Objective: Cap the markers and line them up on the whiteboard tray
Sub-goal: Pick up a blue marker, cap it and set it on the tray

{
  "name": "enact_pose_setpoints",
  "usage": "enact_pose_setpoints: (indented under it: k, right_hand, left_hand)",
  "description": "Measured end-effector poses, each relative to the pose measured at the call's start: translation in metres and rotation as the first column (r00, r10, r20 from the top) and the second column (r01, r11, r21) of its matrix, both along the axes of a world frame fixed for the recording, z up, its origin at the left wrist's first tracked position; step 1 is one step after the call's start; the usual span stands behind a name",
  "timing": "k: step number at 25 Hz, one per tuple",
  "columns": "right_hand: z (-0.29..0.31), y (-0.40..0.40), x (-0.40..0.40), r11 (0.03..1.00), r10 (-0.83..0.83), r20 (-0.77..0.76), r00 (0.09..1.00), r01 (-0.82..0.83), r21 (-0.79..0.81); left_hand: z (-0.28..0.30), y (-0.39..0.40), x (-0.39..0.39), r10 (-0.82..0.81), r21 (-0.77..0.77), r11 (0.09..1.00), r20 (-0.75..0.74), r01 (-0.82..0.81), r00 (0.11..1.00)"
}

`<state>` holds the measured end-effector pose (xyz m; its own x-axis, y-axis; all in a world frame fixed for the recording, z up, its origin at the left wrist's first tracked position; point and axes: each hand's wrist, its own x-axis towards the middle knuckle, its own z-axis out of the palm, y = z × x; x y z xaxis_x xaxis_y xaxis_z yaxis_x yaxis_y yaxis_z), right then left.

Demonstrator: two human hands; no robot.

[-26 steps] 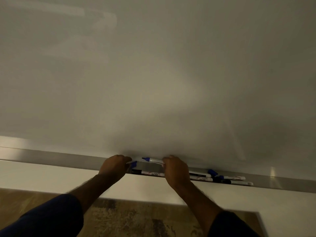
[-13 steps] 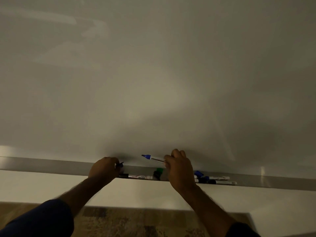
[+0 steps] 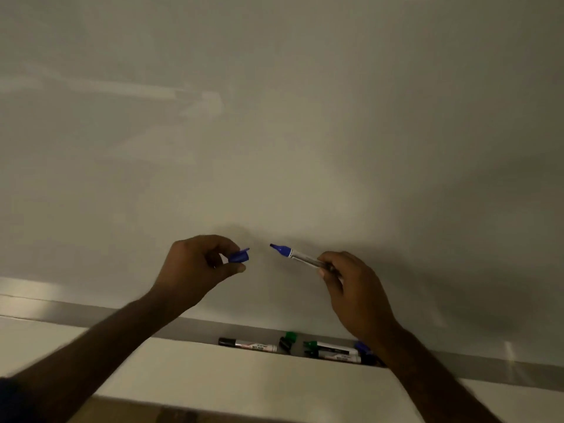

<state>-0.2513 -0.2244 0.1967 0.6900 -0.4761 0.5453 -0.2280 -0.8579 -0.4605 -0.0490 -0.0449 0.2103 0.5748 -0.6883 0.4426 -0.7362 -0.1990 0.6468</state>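
Both hands have risen off the tray since the earlier frame, carrying their things up before the whiteboard. The left hand pinches a blue cap; the right hand grips one uncapped blue marker by its barrel. Cap and tip face each other, near but apart — the marker's long axis slopes up-left toward the cap's mouth. On the tray lie roughly four markers and two loose caps — the right end is hidden behind the wrist.

L hand – blue cap | R hand – uncapped blue marker | apart, above tray
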Motion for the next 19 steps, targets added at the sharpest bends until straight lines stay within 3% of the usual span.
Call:
enact_pose_setpoints:
  k: [4,8,19]
  right_hand:
    - [0.049,0.003,-0.011,0.997,0.076,0.120,0.990,-0.073,-0.022]
    - [0.089,0.008,-0.020,0.992,0.120,0.187,0.975,-0.110,-0.063]
    - [0.125,0.008,-0.035,0.986,0.140,0.243,0.960,-0.114,-0.120]
  left_hand:
    - [0.051,-0.003,-0.012,-0.025,-0.092,0.995,-0.008,0.024,1.000]
    - [0.090,-0.005,-0.022,-0.057,-0.191,0.981,-0.119,0.033,0.991]
    - [0.133,-0.005,-0.050,-0.079,-0.243,0.968,-0.040,0.067,0.996]
